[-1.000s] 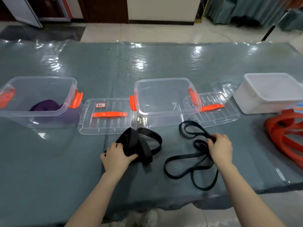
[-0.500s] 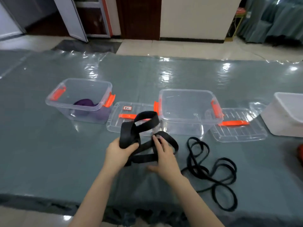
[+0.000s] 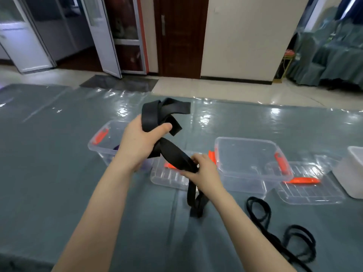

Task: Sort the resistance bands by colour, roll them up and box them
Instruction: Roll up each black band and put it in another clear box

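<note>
- Left hand [image 3: 140,143] raised above the worktop [image 3: 49,173], fingers and thumb curled round a bunched upper portion of the wide black band [image 3: 169,152]. Judged: lifted so the tangle hangs free and can be straightened for rolling.
- Right hand [image 3: 204,171] lower and nearer the body, pinching the same band where it bends; below this hand the rest hangs in a doubled loop, its end at or near the worktop, contact not clear.
- Band: broad, flat, matte black, twisted and folded over itself above the left hand. Not yet rolled.
- Thin black band [image 3: 282,232] lies loose in coils on the worktop, right of and below the right hand, apart from both hands.
- Beyond the hands: clear box [image 3: 251,163] with orange latches, nothing seen inside, just right of the right hand; probably the destination for black. A lid [image 3: 169,177] lies under the hands.
- Second clear box [image 3: 102,142] behind the left hand shows something purple inside, mostly hidden by the wrist.
</note>
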Motion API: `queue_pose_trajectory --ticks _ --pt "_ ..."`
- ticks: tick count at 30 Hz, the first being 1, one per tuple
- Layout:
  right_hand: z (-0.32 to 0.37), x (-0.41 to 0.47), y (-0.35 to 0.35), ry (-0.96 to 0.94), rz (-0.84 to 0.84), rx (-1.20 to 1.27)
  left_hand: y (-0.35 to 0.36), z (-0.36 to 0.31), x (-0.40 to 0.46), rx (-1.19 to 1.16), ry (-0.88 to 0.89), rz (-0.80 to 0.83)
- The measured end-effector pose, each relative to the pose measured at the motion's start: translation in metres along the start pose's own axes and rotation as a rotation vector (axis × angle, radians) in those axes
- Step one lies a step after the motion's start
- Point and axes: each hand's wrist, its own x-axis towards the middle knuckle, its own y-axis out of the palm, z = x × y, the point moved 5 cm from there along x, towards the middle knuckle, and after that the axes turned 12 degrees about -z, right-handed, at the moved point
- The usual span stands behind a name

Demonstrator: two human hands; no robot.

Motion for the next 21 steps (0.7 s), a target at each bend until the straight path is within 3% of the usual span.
queue_pose_trajectory --ticks 11,21 --pt "0.073 0.14 -0.05 -0.116 -0.219 -0.151 -0.007 -0.048 0.104 -0.13 0.215 0.11" --pt "0.055 0.28 -0.048 -0.152 -0.266 -0.245 0.07 -0.051 0.197 -0.148 0.227 0.167"
